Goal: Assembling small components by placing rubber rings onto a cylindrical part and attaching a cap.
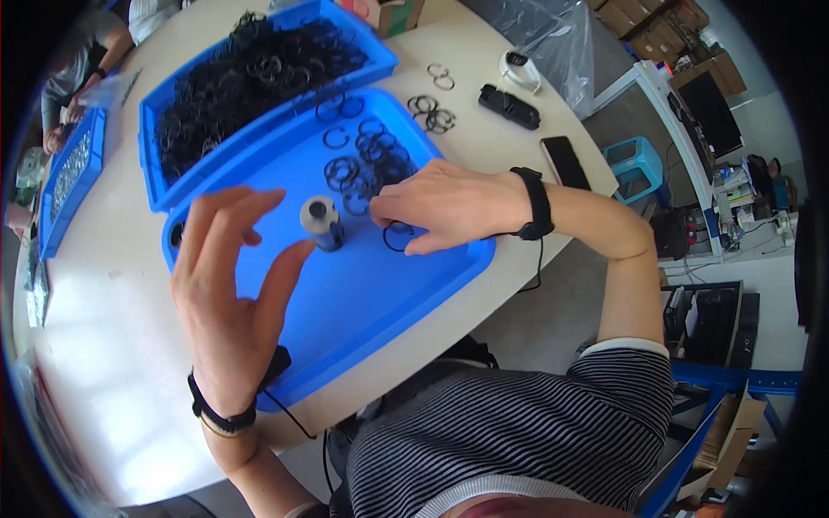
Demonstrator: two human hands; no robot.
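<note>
My right hand (458,203) has its fingers bent together on a black open retaining ring (385,240), low over the shallow blue tray (363,302). My left hand (223,293) is raised at the tray's left side, thumb and fingers spread with nothing between them. Just right of its fingertips, a grey metal cylinder (321,223) with a dark hole in its top stands upright on the tray. Several loose retaining rings (378,148) lie beyond my right hand, some hidden by it.
Behind the tray, a blue bin (148,164) is heaped with black rings (259,73). Loose rings (432,114), a black case (509,107) and a phone (566,162) lie on the table's right. At far left, another person's hand (76,110) is near a blue bin (71,181).
</note>
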